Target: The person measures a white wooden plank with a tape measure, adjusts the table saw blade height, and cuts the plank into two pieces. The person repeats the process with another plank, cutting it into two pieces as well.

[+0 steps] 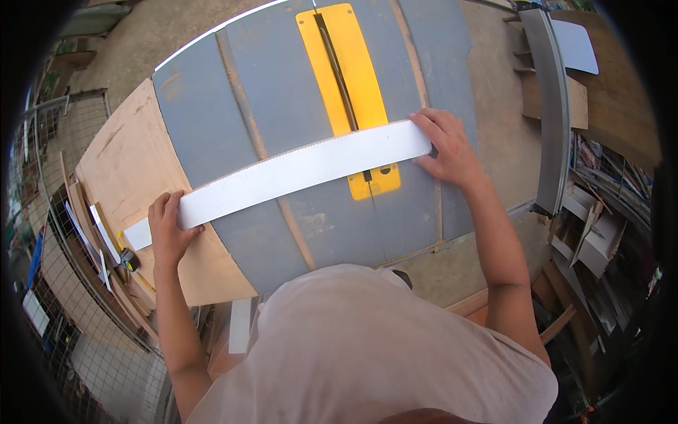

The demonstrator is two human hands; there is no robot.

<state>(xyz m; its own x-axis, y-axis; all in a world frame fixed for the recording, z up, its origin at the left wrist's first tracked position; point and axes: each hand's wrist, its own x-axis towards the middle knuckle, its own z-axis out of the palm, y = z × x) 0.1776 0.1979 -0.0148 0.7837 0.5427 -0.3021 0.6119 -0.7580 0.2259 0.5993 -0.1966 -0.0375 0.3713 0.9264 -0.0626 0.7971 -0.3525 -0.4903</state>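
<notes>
A long, narrow white board [304, 171] lies across the grey table saw top [275, 71], over the yellow insert plate [357, 78] with its dark slot. My left hand [171, 230] grips the board near its left end, fingers over the far edge and thumb at the near edge. At the other end, my right hand [452, 152] is closed on the right corner, its fingertips at the far edge and thumb at the near side. The board's far edge looks rough and chipped. The board covers part of the slot, and I cannot make out a blade.
A plywood side panel [134, 155] adjoins the saw top on the left, with a yellow-and-black tape measure [128, 259] beside it. A long grey metal rail [554, 113] stands at the right. Offcuts [593, 233] pile up at right; wire mesh [78, 297] borders the left.
</notes>
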